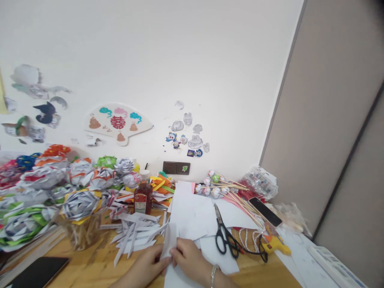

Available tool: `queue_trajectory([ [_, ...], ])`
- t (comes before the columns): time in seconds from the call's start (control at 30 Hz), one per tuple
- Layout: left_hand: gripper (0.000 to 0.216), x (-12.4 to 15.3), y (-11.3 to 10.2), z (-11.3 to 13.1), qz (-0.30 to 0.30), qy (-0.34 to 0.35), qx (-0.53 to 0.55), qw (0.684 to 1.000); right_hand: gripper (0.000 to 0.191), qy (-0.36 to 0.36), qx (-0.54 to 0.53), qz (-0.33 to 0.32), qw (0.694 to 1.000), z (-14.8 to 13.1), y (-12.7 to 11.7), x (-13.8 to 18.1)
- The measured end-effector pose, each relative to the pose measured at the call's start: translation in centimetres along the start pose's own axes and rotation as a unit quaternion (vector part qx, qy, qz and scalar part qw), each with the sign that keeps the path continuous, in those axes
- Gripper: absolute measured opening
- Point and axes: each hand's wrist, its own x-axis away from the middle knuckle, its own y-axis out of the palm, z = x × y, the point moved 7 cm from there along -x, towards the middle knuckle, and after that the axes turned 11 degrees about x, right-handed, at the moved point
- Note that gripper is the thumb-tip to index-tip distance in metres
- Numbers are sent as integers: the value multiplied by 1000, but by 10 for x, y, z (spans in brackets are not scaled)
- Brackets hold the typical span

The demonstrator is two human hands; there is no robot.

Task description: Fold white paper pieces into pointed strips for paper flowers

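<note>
Both my hands meet at the bottom centre of the view over a wooden table (90,264). My left hand (144,266) and my right hand (190,260) pinch a small white paper strip (168,240) that stands up between the fingertips. A bracelet sits on my right wrist. Beneath the hands lie white paper sheets (195,216). A pile of folded white paper strips (135,234) lies just left of my left hand.
Black scissors (225,236) lie right of the hands, with a yellow glue gun (274,244) and a dark phone (265,211) beyond. A brown bottle (143,196), paper flowers (81,202), wooden skewers (237,196) and another phone (37,272) crowd the table.
</note>
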Motion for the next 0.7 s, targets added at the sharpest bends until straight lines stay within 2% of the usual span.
queue_trajectory([
  [0.13,24,0,-1,1,8,29,-8,1000,19,1,7,-3,1000,0,0,0],
  [0.7,19,1,1,7,-4,7,13,1000,20,-10,33,1,999,-2,-1,0],
])
